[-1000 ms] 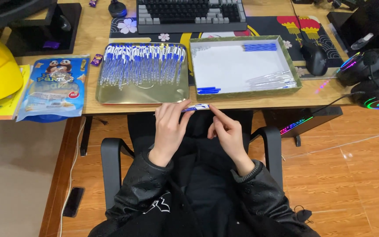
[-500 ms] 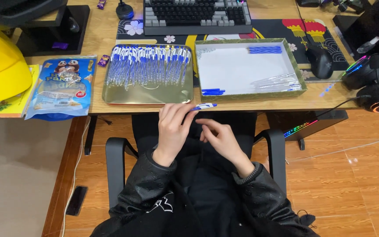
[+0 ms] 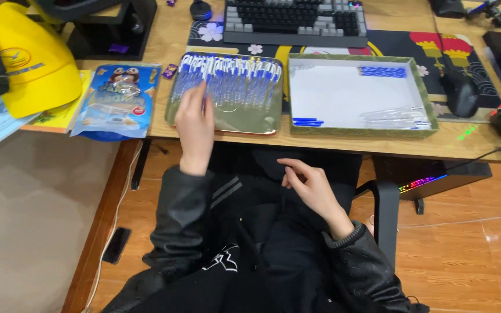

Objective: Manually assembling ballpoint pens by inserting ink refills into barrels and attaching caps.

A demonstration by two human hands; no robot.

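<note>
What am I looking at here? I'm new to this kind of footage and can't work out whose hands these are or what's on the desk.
The picture comes from a camera worn on a person's head, looking down at their own two hands as they sit at a wooden desk. The left hand reaches out over a shiny metal tray filled with clear pens with blue caps; whether it grips one cannot be seen. The right hand hangs over the lap, fingers loose, holding nothing that shows. Beside the metal tray sits a green-rimmed white tray with a few blue pen parts and clear tubes. Around them lie a dark keyboard, a black mouse, a blue snack bag and a yellow hard hat.
</note>
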